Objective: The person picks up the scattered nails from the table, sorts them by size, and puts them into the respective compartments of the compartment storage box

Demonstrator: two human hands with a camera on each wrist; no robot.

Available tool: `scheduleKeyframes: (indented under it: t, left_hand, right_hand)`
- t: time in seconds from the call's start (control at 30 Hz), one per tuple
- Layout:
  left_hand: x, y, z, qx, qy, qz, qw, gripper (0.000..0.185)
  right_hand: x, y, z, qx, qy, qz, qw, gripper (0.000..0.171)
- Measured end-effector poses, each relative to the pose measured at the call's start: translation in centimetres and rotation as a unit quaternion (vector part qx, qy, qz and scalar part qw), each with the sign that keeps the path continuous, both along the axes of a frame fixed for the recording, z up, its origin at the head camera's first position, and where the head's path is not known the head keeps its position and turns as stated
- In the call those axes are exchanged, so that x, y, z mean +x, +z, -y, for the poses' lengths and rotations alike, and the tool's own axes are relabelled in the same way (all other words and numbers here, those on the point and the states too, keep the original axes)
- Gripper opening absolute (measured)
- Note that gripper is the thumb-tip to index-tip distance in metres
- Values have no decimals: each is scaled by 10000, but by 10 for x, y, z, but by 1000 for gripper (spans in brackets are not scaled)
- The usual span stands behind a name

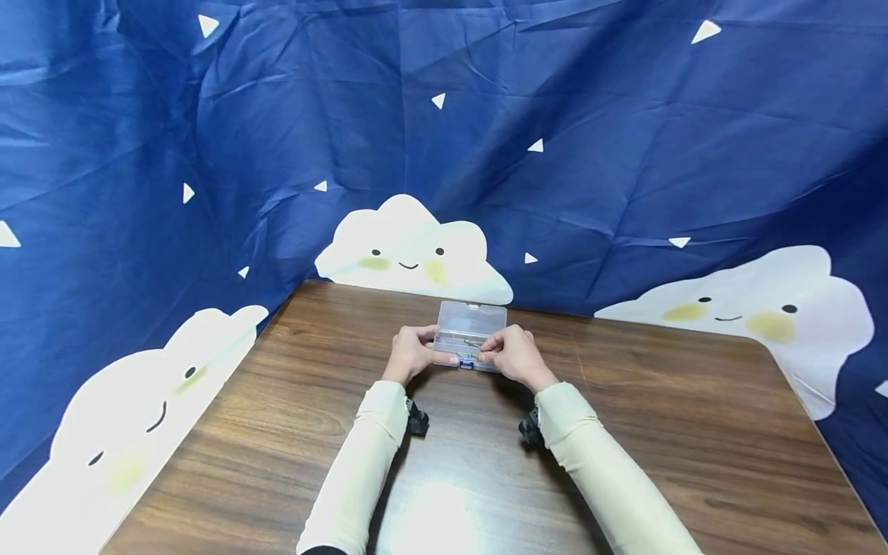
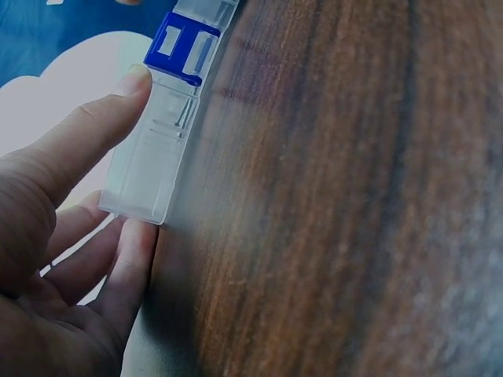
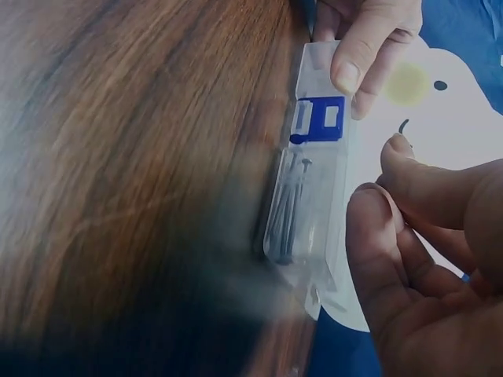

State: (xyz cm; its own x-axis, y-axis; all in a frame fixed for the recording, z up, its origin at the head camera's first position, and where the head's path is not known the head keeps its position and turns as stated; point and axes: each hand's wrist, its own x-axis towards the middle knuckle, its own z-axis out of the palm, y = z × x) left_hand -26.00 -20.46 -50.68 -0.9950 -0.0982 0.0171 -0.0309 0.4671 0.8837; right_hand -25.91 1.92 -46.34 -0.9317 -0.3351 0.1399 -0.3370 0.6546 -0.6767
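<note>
— From the head view: where is the case?
— The clear plastic case [image 1: 469, 334] lies on the wooden table [image 1: 277, 432], long axis running left to right, left hand [image 1: 412, 351] and right hand [image 1: 512, 356] gripping opposite ends, equally near.

— Left wrist?
— Thumb on top, fingers beneath, beside the blue latch [image 2: 182, 45].

— Right wrist?
— Fingertips pinch the edge; nails [image 3: 288, 206] lie inside.

Clear glossy plastic box [image 1: 470, 333], metal nails [image 3: 289, 206], glossy wood-grain table [image 1: 624, 432], creased cloth backdrop [image 1: 590, 154]
</note>
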Motion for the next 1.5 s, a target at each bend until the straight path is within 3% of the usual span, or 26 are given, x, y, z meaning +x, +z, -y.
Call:
scheduleKeyframes:
  t: [0.3, 1.07, 1.5]
  left_hand:
    - [0, 2, 0, 136, 20, -4, 9999, 77]
    - [1, 2, -1, 14, 20, 50, 10000, 76]
    - [4, 1, -1, -52, 45, 39, 10000, 78]
  right_hand:
    - [8, 2, -23, -105, -16, 305, 9995, 4]
    - [25, -5, -82, 514, 157, -9, 9986, 9]
    - [39, -12, -103, 581, 309, 167, 9977, 10]
